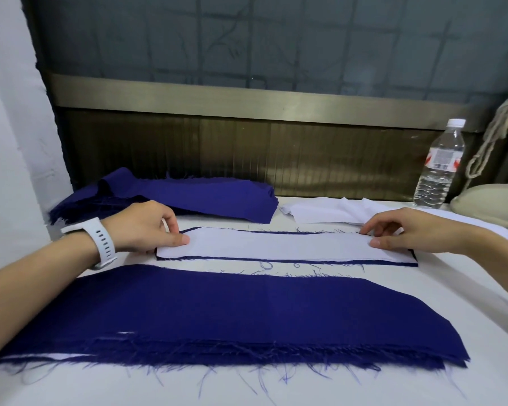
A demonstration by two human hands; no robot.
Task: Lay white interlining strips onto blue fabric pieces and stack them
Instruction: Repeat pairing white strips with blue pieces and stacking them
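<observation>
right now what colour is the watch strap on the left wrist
White; the watch strap shows best in the head view.

Far right of the white tabletop (364,388)
A clear plastic water bottle with a white cap (440,168) stands upright, just left of a cream rounded cloth object (487,202) and a hanging cream braided cord (496,127).

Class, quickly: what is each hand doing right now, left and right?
Left hand: pinches the left end of the white interlining strip.
Right hand: pinches the same strip's right end.
</observation>
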